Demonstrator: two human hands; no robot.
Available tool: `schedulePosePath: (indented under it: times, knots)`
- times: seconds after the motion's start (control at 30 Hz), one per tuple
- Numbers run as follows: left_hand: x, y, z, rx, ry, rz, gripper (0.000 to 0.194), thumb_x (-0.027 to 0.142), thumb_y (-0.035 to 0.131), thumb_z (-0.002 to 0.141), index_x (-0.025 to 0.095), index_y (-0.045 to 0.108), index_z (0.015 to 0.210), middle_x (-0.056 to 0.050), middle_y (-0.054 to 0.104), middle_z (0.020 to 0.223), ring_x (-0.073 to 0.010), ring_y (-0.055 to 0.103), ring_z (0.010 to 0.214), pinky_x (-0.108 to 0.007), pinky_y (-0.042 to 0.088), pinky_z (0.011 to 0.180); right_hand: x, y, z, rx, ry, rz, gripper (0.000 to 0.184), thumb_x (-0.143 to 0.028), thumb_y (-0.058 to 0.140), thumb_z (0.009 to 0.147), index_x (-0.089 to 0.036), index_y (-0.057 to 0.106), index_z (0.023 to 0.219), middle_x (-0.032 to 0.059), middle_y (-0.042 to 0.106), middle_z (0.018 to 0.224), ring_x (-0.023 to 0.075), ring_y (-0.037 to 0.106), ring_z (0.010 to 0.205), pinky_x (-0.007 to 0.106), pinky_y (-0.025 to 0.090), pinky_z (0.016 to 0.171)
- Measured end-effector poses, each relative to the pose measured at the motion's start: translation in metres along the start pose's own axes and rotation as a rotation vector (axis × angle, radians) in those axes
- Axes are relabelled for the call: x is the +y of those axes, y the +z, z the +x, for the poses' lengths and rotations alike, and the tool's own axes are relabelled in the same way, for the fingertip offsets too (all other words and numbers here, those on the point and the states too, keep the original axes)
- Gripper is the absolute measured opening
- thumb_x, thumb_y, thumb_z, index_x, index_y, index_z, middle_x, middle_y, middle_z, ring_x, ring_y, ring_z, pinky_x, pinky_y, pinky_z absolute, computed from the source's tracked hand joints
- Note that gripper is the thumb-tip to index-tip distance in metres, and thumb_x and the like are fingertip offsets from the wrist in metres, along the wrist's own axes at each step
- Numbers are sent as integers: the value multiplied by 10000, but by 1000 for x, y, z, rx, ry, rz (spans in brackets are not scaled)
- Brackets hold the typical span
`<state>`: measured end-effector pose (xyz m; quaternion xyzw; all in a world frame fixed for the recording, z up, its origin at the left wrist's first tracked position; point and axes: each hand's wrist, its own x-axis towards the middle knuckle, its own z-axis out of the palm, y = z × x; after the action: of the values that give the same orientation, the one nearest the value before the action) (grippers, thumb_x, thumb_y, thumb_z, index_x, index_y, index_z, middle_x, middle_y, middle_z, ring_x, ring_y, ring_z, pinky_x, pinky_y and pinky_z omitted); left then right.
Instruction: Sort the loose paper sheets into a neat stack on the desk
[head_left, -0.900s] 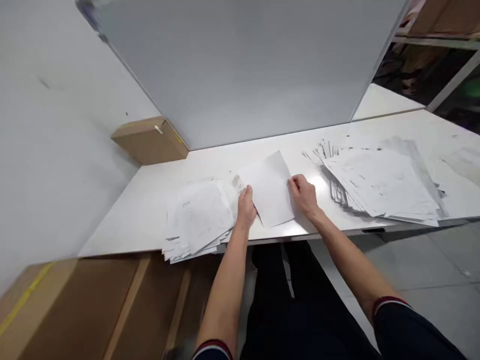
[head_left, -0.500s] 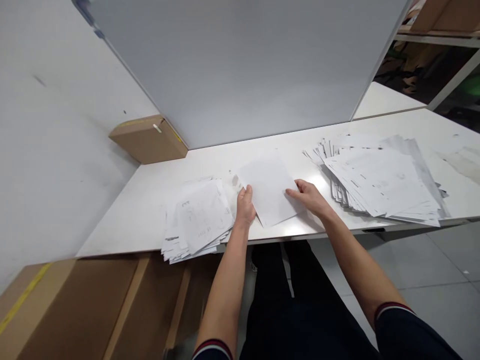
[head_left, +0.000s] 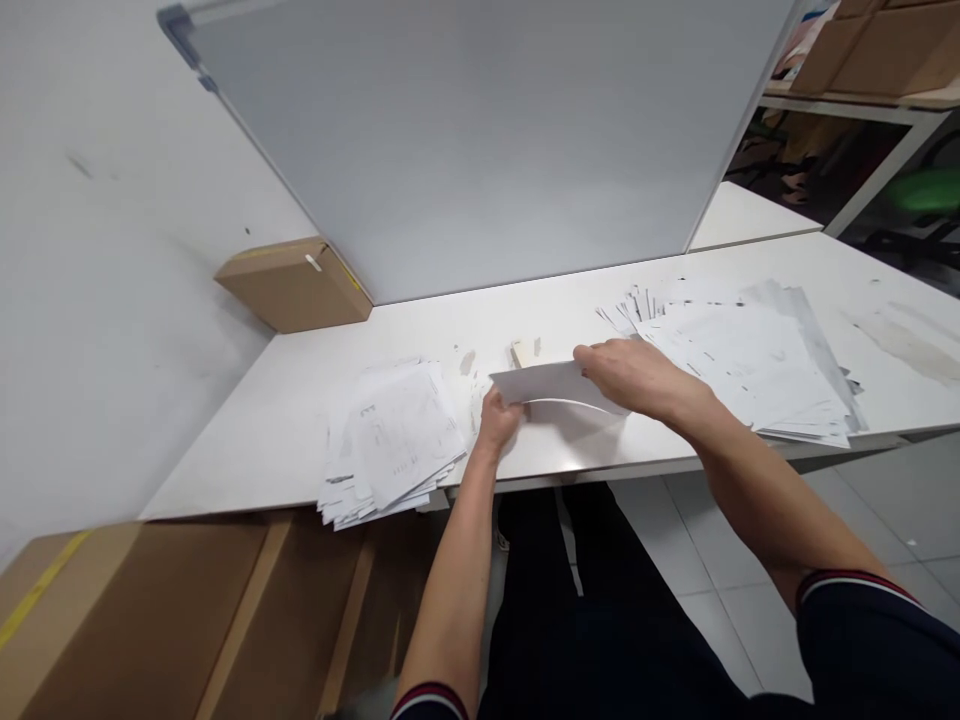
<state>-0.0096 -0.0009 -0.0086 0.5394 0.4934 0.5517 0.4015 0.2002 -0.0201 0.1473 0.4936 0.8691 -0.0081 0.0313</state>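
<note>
Evidently, the right hand [head_left: 621, 374] grips a bowed white sheet [head_left: 551, 382].

place: office-like workroom | whiteboard [head_left: 480, 140] | white desk [head_left: 262, 430] | paper stacks [head_left: 405, 435] | cardboard boxes [head_left: 172, 600]

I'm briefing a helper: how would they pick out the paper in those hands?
Find the whiteboard, then the white table at its foot. Between the left paper stack and right paper stack, the left hand and right hand hold white paper. Unlike the stacks, it is raised and bowed.
</note>
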Motion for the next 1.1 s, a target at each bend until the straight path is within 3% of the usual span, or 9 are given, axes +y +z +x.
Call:
schedulePosePath:
  times: [0.1, 0.23, 0.37, 0.5, 0.63, 0.73, 0.87, 1.0, 1.1]
  knots:
    - [-4, 3, -1, -52, -19, 33, 274, 84, 503, 564, 165, 603, 805, 9, 610, 700, -153, 569, 702, -270, 442, 656, -1, 10, 3, -60, 35, 28, 138, -149, 350, 868, -163, 482, 906, 75, 582, 712, 159, 449, 562, 278, 206, 507]
    - [-4, 4, 1, -32, 36, -86, 292, 102, 533, 579, 171, 585, 858, 1, 634, 774, -152, 585, 753, -279, 455, 712, -1, 7, 2, -57, 41, 6, 155, -139, 329, 873, -162, 478, 913, 80, 582, 706, 170, 472, 573, 281, 209, 506]
    - [-2, 4, 1, -15, -10, 22, 208, 117, 538, 617, 164, 599, 810, -5, 637, 747, -164, 584, 742, -291, 455, 699, -4, 8, 5, -53, 42, 8, 158, -265, 359, 897, -161, 474, 929, 78, 585, 706, 172, 486, 569, 269, 220, 494]
    - [-1, 5, 0, 4, -29, 47, 167, 158, 563, 657, 166, 608, 817, -8, 641, 750, -168, 589, 749, -298, 453, 714, -3, 11, 9, -34, 33, -7, 181, -238, 324, 902, -167, 489, 930, 68, 573, 646, 169, 480, 532, 264, 223, 489]
    - [6, 5, 0, 98, 34, -117, 232, 259, 652, 682, 176, 588, 889, -25, 658, 831, -166, 609, 811, -305, 454, 776, 5, 7, 5, 74, 45, 60, 183, -226, 345, 892, -182, 519, 925, 55, 572, 633, 161, 469, 522, 262, 238, 499]
    - [14, 3, 0, 141, 30, -348, 412, 351, 685, 697, 210, 523, 1049, -51, 656, 967, -157, 625, 874, -314, 450, 828, 11, 16, 2, 332, 112, 348, 227, -319, 349, 911, -206, 543, 940, 41, 592, 699, 162, 505, 591, 258, 305, 539]
    - [18, 2, 0, 48, -20, -498, 585, 387, 704, 690, 258, 458, 1205, -73, 615, 1109, -151, 604, 964, -298, 439, 857, 7, 65, 10, 639, 160, 985, 282, -437, 409, 878, -213, 558, 963, 37, 620, 878, 177, 564, 799, 270, 421, 676]
    - [12, 3, -1, 41, -11, -486, 542, 397, 723, 668, 244, 539, 1153, -45, 646, 1014, -140, 599, 907, -281, 443, 827, -4, 116, 20, 582, 180, 1404, 309, -461, 469, 838, -200, 555, 979, 38, 627, 929, 172, 571, 848, 285, 453, 745]
    - [12, 3, -2, 42, -1, -417, 293, 392, 708, 686, 181, 648, 882, -15, 653, 814, -118, 586, 767, -255, 450, 754, -6, 125, 21, 539, 218, 1435, 295, -458, 500, 820, -190, 568, 920, 32, 624, 881, 162, 565, 801, 275, 458, 707]
